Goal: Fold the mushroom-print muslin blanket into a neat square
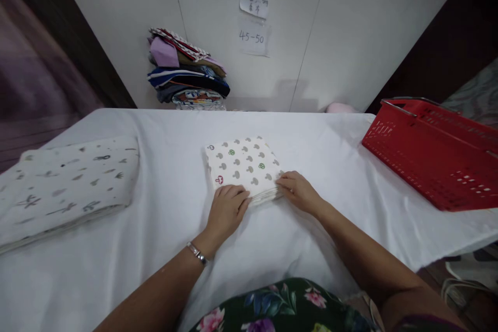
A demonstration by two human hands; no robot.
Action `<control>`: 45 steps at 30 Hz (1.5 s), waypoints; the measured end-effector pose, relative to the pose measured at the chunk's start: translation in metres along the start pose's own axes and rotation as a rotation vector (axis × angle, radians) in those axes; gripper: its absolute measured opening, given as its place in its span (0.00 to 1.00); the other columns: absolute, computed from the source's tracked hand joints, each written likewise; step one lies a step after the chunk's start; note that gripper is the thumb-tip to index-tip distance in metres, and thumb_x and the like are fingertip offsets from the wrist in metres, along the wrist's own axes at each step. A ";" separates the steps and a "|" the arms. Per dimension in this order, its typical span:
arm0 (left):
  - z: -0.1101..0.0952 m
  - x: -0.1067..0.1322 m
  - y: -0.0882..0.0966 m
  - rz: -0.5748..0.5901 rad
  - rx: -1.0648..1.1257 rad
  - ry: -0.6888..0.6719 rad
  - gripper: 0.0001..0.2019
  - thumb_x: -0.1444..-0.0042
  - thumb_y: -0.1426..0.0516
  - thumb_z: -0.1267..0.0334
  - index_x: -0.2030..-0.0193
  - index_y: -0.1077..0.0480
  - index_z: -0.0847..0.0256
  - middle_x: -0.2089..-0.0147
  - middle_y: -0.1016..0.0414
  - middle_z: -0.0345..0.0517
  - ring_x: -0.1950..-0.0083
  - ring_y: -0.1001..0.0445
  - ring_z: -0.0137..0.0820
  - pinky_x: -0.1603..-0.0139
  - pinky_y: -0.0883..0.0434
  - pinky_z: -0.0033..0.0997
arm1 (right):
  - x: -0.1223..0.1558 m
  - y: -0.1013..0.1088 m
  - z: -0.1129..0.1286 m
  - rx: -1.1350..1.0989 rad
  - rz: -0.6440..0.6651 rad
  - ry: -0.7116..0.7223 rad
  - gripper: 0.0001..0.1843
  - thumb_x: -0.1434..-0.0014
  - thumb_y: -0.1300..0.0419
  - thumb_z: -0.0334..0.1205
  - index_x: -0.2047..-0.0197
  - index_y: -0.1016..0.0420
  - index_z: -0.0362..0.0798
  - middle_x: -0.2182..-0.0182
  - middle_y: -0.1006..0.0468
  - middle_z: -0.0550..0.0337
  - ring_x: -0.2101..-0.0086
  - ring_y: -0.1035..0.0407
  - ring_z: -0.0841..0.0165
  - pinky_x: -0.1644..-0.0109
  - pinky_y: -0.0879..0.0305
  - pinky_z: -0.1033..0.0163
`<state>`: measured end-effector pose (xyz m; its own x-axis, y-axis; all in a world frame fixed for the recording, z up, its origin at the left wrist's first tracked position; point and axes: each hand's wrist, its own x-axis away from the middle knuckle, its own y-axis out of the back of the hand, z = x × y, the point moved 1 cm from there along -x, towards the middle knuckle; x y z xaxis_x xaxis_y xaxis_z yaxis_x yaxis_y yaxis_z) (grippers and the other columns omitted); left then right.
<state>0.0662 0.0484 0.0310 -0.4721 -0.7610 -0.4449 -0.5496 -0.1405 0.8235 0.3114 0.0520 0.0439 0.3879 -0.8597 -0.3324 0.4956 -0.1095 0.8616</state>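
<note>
A small folded cloth (243, 163), white with grey mushrooms and a few red and green ones, lies in layers on the table in front of me. At its near left corner my left hand (227, 210) has its fingers on top and its thumb along the near edge, closed on the cloth. My right hand (299, 192) pinches the near right corner, thumb and fingertips together on the layers. The undersides of both grips are hidden. A silver bracelet sits on my left wrist.
A larger folded white printed cloth (73, 181) lies at the left on the white tablecloth (167, 249). At the right stands a red perforated basket (431, 155) with a metal handle. Piled folded fabrics (187, 72) stand at the back against the wall, left of paper notes (253, 36).
</note>
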 end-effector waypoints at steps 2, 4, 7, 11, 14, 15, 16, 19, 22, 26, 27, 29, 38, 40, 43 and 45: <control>-0.001 0.000 0.001 0.002 0.007 0.005 0.11 0.38 0.51 0.62 0.58 0.28 0.55 0.58 0.26 0.44 0.55 0.32 0.35 0.52 0.37 0.41 | -0.003 0.000 0.000 0.024 0.033 0.000 0.12 0.42 0.45 0.33 0.58 0.23 0.53 0.61 0.26 0.54 0.59 0.35 0.61 0.57 0.38 0.57; -0.001 -0.001 0.002 -0.003 0.013 0.009 0.11 0.38 0.51 0.62 0.59 0.27 0.55 0.58 0.26 0.44 0.55 0.33 0.34 0.52 0.37 0.40 | -0.006 -0.001 -0.001 0.037 0.043 -0.005 0.11 0.43 0.45 0.31 0.61 0.23 0.52 0.63 0.26 0.54 0.60 0.35 0.62 0.58 0.38 0.57; -0.001 0.000 0.003 -0.001 0.025 0.009 0.11 0.38 0.52 0.63 0.59 0.27 0.56 0.59 0.26 0.43 0.56 0.33 0.34 0.53 0.38 0.40 | -0.004 -0.004 -0.001 0.024 -0.024 0.011 0.10 0.41 0.46 0.32 0.64 0.24 0.50 0.65 0.26 0.55 0.63 0.35 0.63 0.58 0.39 0.57; -0.001 0.000 0.005 -0.012 0.013 -0.016 0.12 0.38 0.52 0.65 0.61 0.28 0.56 0.60 0.26 0.43 0.57 0.33 0.33 0.53 0.38 0.39 | 0.009 -0.008 -0.001 0.055 -0.156 0.054 0.12 0.38 0.49 0.35 0.61 0.24 0.50 0.64 0.26 0.53 0.62 0.35 0.63 0.57 0.40 0.56; -0.002 0.000 0.006 0.006 -0.038 -0.074 0.11 0.38 0.52 0.66 0.62 0.28 0.57 0.61 0.26 0.43 0.57 0.33 0.34 0.52 0.38 0.40 | 0.015 -0.011 0.000 0.088 -0.133 0.079 0.14 0.37 0.51 0.35 0.60 0.24 0.50 0.64 0.25 0.52 0.62 0.35 0.63 0.57 0.40 0.56; -0.002 0.000 0.007 0.018 -0.055 -0.090 0.11 0.37 0.53 0.66 0.62 0.28 0.57 0.61 0.26 0.43 0.57 0.33 0.34 0.52 0.38 0.40 | 0.016 -0.011 0.001 0.088 -0.121 0.081 0.14 0.36 0.51 0.34 0.60 0.23 0.50 0.64 0.25 0.52 0.62 0.36 0.63 0.57 0.40 0.56; -0.002 0.001 0.006 0.029 -0.067 -0.098 0.11 0.37 0.53 0.66 0.62 0.28 0.57 0.61 0.26 0.44 0.57 0.33 0.34 0.52 0.38 0.40 | 0.016 -0.011 0.001 0.086 -0.113 0.080 0.15 0.36 0.51 0.35 0.60 0.23 0.50 0.64 0.25 0.52 0.62 0.36 0.63 0.57 0.40 0.56; -0.001 0.002 0.004 0.046 -0.069 -0.089 0.10 0.37 0.52 0.64 0.60 0.29 0.59 0.60 0.27 0.45 0.57 0.33 0.35 0.54 0.37 0.39 | 0.013 -0.009 0.000 0.070 -0.094 0.085 0.13 0.37 0.50 0.35 0.58 0.24 0.50 0.62 0.25 0.52 0.60 0.35 0.62 0.57 0.39 0.55; 0.003 0.004 0.000 0.024 -0.043 -0.066 0.09 0.38 0.49 0.62 0.57 0.30 0.59 0.57 0.27 0.45 0.55 0.33 0.35 0.54 0.36 0.39 | 0.009 -0.006 -0.004 0.033 -0.074 0.110 0.12 0.39 0.48 0.34 0.57 0.24 0.51 0.61 0.25 0.53 0.60 0.34 0.62 0.56 0.37 0.55; 0.006 0.005 -0.002 -0.021 -0.013 -0.049 0.09 0.39 0.48 0.61 0.55 0.30 0.58 0.57 0.27 0.46 0.56 0.32 0.34 0.54 0.36 0.38 | 0.004 -0.001 -0.007 -0.037 -0.096 0.080 0.11 0.40 0.47 0.32 0.59 0.25 0.50 0.61 0.24 0.55 0.60 0.32 0.64 0.58 0.34 0.59; 0.006 0.004 -0.002 -0.022 -0.007 -0.048 0.09 0.39 0.49 0.62 0.56 0.30 0.58 0.58 0.27 0.45 0.56 0.32 0.34 0.55 0.36 0.38 | 0.003 0.000 -0.006 -0.040 -0.099 0.067 0.10 0.40 0.47 0.31 0.60 0.25 0.50 0.61 0.24 0.55 0.60 0.32 0.64 0.58 0.34 0.60; 0.006 0.004 -0.002 -0.017 0.001 -0.047 0.09 0.38 0.49 0.62 0.56 0.30 0.58 0.58 0.27 0.45 0.56 0.32 0.34 0.55 0.36 0.38 | 0.001 0.001 -0.005 -0.019 -0.092 0.051 0.09 0.40 0.47 0.31 0.62 0.27 0.50 0.62 0.25 0.55 0.61 0.32 0.65 0.58 0.34 0.60; 0.006 0.004 -0.001 -0.011 0.024 -0.041 0.08 0.38 0.50 0.63 0.58 0.30 0.58 0.59 0.27 0.44 0.57 0.33 0.33 0.55 0.37 0.37 | 0.001 0.006 0.000 0.123 0.034 0.124 0.09 0.41 0.49 0.29 0.61 0.32 0.49 0.64 0.26 0.56 0.62 0.35 0.64 0.60 0.38 0.60; 0.006 0.003 -0.001 -0.006 0.022 -0.040 0.08 0.38 0.50 0.63 0.58 0.30 0.58 0.59 0.27 0.44 0.57 0.33 0.33 0.56 0.37 0.37 | 0.000 0.006 0.000 0.172 0.053 0.156 0.09 0.41 0.49 0.29 0.59 0.31 0.48 0.63 0.26 0.55 0.61 0.35 0.64 0.60 0.39 0.60; 0.006 0.003 -0.001 0.003 0.018 -0.042 0.08 0.38 0.50 0.63 0.58 0.30 0.58 0.60 0.27 0.44 0.57 0.33 0.33 0.56 0.37 0.37 | -0.003 0.004 -0.001 0.253 0.052 0.213 0.10 0.39 0.50 0.30 0.58 0.30 0.48 0.63 0.25 0.53 0.62 0.35 0.64 0.61 0.40 0.60; 0.005 0.003 -0.001 -0.001 0.015 -0.046 0.08 0.39 0.49 0.62 0.58 0.30 0.58 0.59 0.27 0.45 0.57 0.32 0.34 0.55 0.37 0.38 | -0.004 0.002 -0.003 0.292 0.043 0.254 0.10 0.39 0.50 0.30 0.59 0.29 0.47 0.64 0.25 0.53 0.64 0.35 0.64 0.62 0.40 0.61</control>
<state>0.0613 0.0494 0.0269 -0.5025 -0.7308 -0.4620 -0.5601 -0.1318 0.8178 0.3133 0.0562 0.0456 0.6016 -0.7196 -0.3468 0.2472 -0.2452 0.9374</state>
